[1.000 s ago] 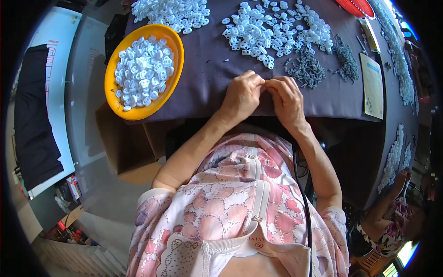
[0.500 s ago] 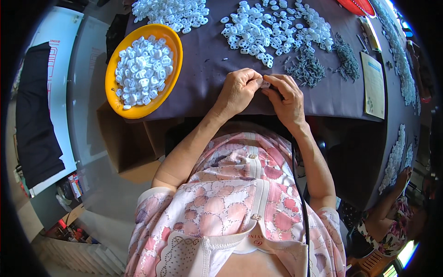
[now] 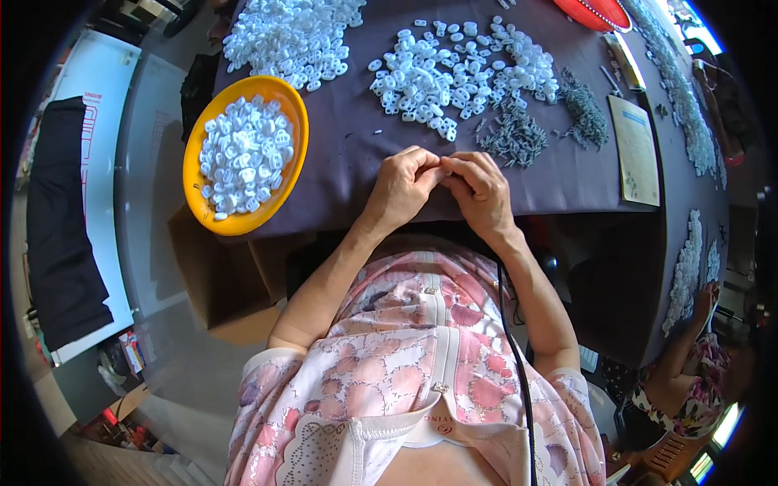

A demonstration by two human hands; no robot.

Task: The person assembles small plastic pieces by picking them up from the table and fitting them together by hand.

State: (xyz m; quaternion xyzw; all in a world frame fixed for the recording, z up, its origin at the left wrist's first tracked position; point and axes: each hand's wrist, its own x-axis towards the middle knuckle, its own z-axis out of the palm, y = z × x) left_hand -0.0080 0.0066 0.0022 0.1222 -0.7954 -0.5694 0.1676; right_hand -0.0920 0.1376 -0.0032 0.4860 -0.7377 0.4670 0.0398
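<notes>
Over the near edge of the table, my left hand (image 3: pixel 403 188) and my right hand (image 3: pixel 484 194) meet at the fingertips, both closed in a pinch. A small white two-hole plastic piece sits between them, now almost wholly covered by the fingers. Whether the right fingertips also hold something small cannot be made out. Just beyond my hands lies a loose heap of white two-hole oval pieces (image 3: pixel 417 85). To its right are a pile of small grey slender parts (image 3: pixel 515 139) and another grey pile (image 3: pixel 585 113).
An orange oval basin (image 3: pixel 301 138) full of white pieces stands at the table's left edge. Behind it spreads another white heap (image 3: pixel 284 40). A paper booklet (image 3: pixel 634 150) and a red basket (image 3: pixel 592 12) lie right. Another person's arm (image 3: pixel 677 356) shows at far right.
My pinched hands have moved slightly left and down in the picture, and the white piece between them is now more hidden. The view has shifted, moving the table things too.
</notes>
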